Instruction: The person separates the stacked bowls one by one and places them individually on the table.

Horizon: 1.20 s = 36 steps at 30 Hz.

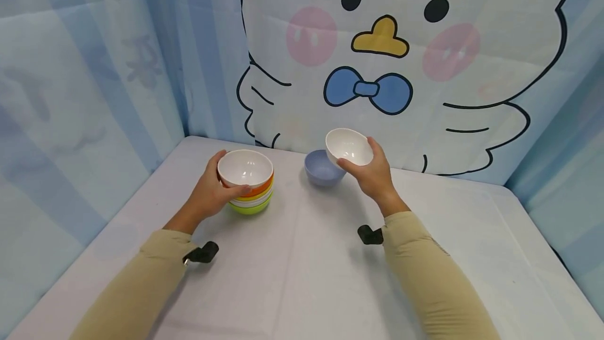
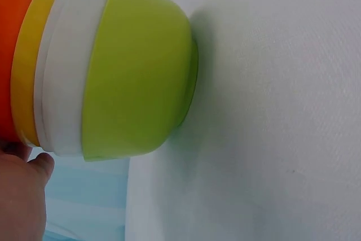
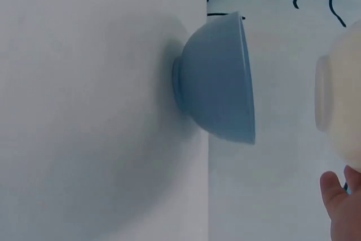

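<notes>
On the left of the head view, my left hand (image 1: 211,192) grips a stack of nested bowls (image 1: 252,191), thumb across the near side. A white bowl tops the stack, with orange, yellow and white ones under it. The lowest, a lime green bowl (image 2: 138,71), stands on the table. My right hand (image 1: 376,178) holds a white bowl (image 1: 348,146) by its side, tilted in the head view. Below it, a blue bowl (image 1: 322,169) stands upright on the table. The right wrist view shows a gap between the blue bowl and the held white bowl (image 3: 345,94).
A white cloth covers the table (image 1: 302,272). Behind it hangs a curtain (image 1: 368,119) printed with a cartoon figure in a blue bow tie, and more curtain (image 1: 85,98) closes off the sides. Black mounts (image 1: 202,252) stick out at both sleeve cuffs.
</notes>
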Available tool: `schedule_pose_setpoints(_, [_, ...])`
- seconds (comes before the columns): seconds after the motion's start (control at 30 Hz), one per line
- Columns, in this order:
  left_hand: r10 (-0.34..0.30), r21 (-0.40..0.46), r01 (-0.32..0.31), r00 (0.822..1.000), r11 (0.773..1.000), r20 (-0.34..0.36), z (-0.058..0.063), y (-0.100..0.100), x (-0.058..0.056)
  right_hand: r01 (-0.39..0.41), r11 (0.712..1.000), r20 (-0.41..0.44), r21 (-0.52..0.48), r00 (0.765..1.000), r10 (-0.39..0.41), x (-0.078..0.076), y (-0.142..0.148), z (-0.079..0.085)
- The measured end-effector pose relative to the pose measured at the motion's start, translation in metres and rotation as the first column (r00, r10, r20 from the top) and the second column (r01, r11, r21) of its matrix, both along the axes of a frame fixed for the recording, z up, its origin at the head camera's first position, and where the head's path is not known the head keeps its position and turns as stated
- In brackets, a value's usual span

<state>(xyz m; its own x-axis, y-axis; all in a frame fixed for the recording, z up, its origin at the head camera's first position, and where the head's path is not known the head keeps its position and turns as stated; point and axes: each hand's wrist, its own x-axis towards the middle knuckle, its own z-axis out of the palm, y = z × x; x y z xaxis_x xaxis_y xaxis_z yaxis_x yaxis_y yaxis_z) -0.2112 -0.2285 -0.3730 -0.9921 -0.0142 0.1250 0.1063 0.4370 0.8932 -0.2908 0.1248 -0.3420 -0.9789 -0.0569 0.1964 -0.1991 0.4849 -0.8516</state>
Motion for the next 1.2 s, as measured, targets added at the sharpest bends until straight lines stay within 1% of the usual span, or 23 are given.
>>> schedule_pose_setpoints(0.27, [0.010,0.010,-0.010,1.000,1.000,-0.012,-0.003,0.000,0.001,0.066,0.997,0.033,0.024,0.997,-0.067,-0.004,0.027,-0.014])
schedule_pose_setpoints(0.6, [0.004,0.066,-0.001,0.999,0.998,-0.035,-0.007,0.002,0.000,0.146,0.986,0.093,0.082,0.984,-0.154,-0.006,0.047,-0.028])
schedule_pose_setpoints(0.83, [0.012,0.048,-0.010,0.999,0.999,-0.031,-0.008,0.003,-0.001,0.146,0.979,0.155,0.145,0.973,-0.168,-0.009,0.056,-0.040])
schedule_pose_setpoints(1.2, [0.021,0.022,-0.021,1.000,1.000,-0.013,-0.008,0.003,0.000,0.140,0.978,0.193,0.155,0.967,-0.169,-0.013,0.057,-0.054])
